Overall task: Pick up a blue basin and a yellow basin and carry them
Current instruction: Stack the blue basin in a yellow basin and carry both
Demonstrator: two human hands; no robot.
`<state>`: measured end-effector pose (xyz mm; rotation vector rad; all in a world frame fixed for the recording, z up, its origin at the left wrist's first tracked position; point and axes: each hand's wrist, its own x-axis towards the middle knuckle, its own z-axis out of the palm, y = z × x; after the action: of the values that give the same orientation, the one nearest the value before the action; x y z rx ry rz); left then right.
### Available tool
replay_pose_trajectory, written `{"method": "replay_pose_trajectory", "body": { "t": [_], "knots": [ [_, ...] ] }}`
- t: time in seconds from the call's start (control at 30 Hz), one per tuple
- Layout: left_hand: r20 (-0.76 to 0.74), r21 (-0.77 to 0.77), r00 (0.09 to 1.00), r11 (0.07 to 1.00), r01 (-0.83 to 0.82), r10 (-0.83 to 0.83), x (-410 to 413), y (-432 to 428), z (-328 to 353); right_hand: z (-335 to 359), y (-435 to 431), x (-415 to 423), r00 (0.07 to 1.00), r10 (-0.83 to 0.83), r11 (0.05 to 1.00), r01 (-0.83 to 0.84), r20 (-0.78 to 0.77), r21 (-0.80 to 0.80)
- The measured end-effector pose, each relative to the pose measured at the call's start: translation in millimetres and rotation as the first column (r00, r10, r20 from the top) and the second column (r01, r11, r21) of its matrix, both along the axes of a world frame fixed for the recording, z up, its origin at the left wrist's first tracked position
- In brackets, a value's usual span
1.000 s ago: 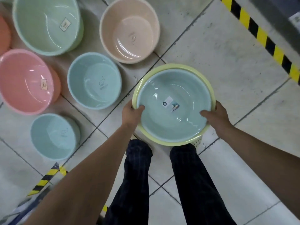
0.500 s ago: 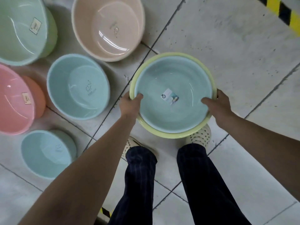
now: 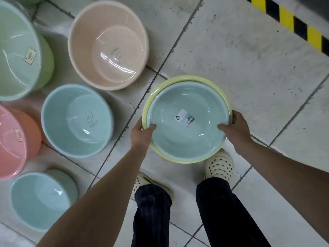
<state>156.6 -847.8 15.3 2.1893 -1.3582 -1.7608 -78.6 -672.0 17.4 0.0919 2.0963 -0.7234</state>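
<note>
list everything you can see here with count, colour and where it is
blue basin: 1, pale blue, nested in the yellow basin, held above the floor
yellow basin: 1, yellow, around the blue one
sticker: 1, white, inside the held blue basin
other blue basins: 2, pale blue, on the floor at left, the second lower left
beige basin: 1, beige, floor, top centre
green basin: 1, green, top left
pink basin: 1, pink, left edge
hazard tape: 1 strip, black and yellow, top right
floor: pale tiles
shoes: 2, cream, perforated
trouser legs: 2, dark
left hand: grips the left rims
right hand: grips the right rims
</note>
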Motion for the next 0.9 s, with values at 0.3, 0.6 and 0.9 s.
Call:
{"method": "replay_pose_trajectory", "body": {
  "t": [0.3,0.6,0.9],
  "knots": [
    [-0.115,0.028,0.991,0.997,-0.067,0.070,3,5,-26,-17,4,11,0.996,-0.036,0.999,0.032,-0.082,-0.043],
    [-0.105,0.042,0.992,0.996,0.073,-0.068,8,-6,-29,-26,-7,14,0.996,-0.088,0.992,0.085,-0.028,-0.098],
    [-0.078,0.176,0.997,0.984,0.029,-0.015,16,-35,37,38,-13,24,0.997,-0.074,0.993,0.076,0.029,-0.091]
  ]
}}
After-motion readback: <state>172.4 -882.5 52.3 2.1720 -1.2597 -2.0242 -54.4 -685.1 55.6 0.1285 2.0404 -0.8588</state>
